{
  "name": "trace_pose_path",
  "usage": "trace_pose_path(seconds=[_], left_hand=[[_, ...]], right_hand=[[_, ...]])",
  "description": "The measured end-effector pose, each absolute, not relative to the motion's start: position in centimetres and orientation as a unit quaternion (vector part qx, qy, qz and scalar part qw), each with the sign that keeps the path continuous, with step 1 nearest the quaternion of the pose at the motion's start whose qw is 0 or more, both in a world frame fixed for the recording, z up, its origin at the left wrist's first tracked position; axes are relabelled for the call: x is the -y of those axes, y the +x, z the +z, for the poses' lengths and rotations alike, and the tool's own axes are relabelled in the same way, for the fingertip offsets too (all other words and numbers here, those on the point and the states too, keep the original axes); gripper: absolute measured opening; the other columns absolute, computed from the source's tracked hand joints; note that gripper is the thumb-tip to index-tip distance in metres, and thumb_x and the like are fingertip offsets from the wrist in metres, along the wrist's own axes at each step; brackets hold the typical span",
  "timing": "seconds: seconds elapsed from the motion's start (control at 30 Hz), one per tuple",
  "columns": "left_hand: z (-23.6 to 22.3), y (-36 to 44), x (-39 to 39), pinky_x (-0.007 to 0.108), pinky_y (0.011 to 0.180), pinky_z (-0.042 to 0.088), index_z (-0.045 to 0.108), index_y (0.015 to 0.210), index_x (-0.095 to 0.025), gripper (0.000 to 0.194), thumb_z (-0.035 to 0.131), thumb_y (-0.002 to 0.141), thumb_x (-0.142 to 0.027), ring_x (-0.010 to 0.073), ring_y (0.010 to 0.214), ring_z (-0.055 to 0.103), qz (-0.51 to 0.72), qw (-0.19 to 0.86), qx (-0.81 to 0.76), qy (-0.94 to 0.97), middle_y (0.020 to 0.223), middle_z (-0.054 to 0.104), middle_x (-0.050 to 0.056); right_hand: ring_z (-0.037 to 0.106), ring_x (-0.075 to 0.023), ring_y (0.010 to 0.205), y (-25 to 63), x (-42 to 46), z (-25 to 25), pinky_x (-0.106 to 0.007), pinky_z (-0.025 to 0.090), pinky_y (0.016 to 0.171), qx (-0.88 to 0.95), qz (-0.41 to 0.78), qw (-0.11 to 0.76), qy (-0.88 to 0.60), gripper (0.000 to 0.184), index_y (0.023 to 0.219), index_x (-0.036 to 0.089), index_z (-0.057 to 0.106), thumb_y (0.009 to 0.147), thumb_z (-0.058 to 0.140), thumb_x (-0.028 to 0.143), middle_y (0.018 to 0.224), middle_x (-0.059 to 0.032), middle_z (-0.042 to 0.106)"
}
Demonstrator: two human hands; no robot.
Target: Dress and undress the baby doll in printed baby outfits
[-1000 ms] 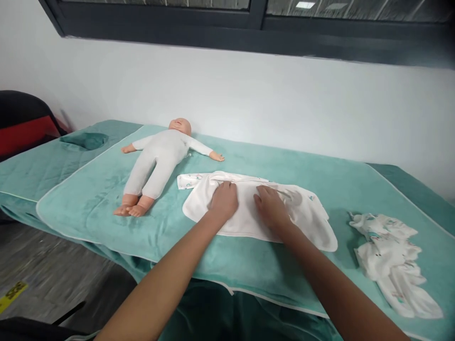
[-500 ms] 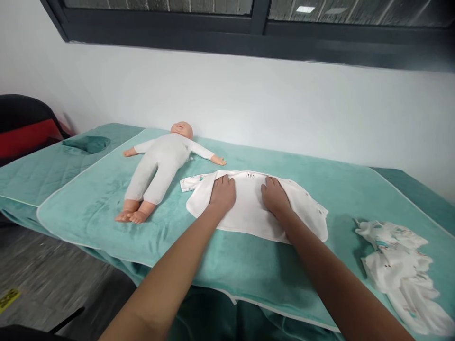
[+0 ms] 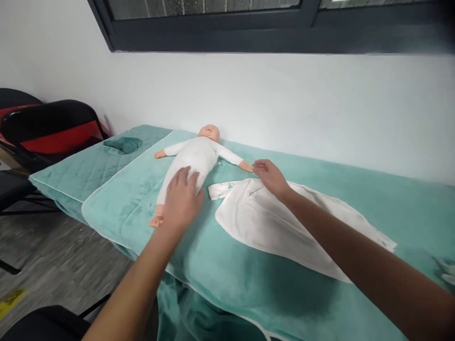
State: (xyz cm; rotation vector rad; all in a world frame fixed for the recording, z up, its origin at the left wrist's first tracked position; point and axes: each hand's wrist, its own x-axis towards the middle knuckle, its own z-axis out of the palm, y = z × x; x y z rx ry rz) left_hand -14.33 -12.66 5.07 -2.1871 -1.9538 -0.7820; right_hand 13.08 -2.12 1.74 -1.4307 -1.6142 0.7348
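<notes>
A baby doll (image 3: 199,154) in a white bodysuit lies on its back, arms spread, on the green plush cover. Over its legs is my left hand (image 3: 183,201), fingers apart and holding nothing; whether it touches the doll I cannot tell. My right hand (image 3: 270,179) is above the upper edge of a white baby top (image 3: 277,232), its fingers stretched toward the doll's hand (image 3: 245,166). Nothing shows in those fingers, and contact is unclear. The top lies spread out flat beside the doll, one printed sleeve pointing toward it; my right forearm covers part of it.
A green cover (image 3: 117,203) with white piping drapes over the table. Farther left lie a quilted section (image 3: 85,166) and black-and-red chairs (image 3: 60,132). A white wall (image 3: 320,104) with a dark window frame (image 3: 220,38) rises behind. Bunched white cloth (image 3: 446,272) shows at the right edge.
Both hands have let go of the white top and moved left, the left one over the doll's legs, the right one near the doll's hand. The view has turned left.
</notes>
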Motion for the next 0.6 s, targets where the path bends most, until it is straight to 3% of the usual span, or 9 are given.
trace_pose_path(seconds=[0.13,0.27,0.47,0.6], left_hand=[[5.3,-18.5,13.0,0.05,0.101,0.048,0.049,0.136,-0.018,0.059,0.064,0.085,-0.044,0.0378,0.133,0.047,-0.163,-0.021,0.749,-0.642,0.154,0.033,0.019],[5.1,-18.8,14.7,0.048,0.086,0.053,0.049,0.134,-0.028,0.058,0.062,0.083,-0.055,0.0355,0.114,0.059,-0.072,-0.069,0.783,-0.614,0.149,0.035,0.015],[5.7,-18.2,14.8,0.045,0.082,0.051,0.056,0.118,-0.024,0.039,0.058,0.086,-0.047,0.0343,0.105,0.059,-0.012,-0.086,0.79,-0.606,0.124,0.047,0.014],[5.5,-17.6,16.2,0.045,0.082,0.052,0.055,0.123,-0.024,0.042,0.061,0.084,-0.039,0.0314,0.1,0.059,-0.081,-0.05,0.769,-0.632,0.13,0.043,0.016]], right_hand=[[0.06,-0.0283,0.119,6.0,-6.0,3.3,-0.044,0.046,0.103,0.638,0.346,0.351,-0.591,0.066,0.139,0.017,0.046,0.086,0.059,0.054,0.138,-0.0157,0.057],[0.054,-0.0329,0.129,0.8,-11.5,4.1,-0.044,0.041,0.109,0.654,0.357,0.332,-0.579,0.081,0.141,0.01,0.045,0.083,0.062,0.063,0.144,-0.0208,0.053],[0.061,-0.0296,0.12,-1.9,-14.3,6.8,-0.042,0.046,0.106,0.692,0.463,0.263,-0.487,0.057,0.122,0.014,0.064,0.087,0.063,0.059,0.132,-0.0164,0.064],[0.061,-0.0291,0.119,-0.6,-13.1,8.0,-0.044,0.049,0.104,0.673,0.465,0.281,-0.502,0.065,0.127,0.011,0.059,0.08,0.074,0.053,0.134,-0.0207,0.061]])
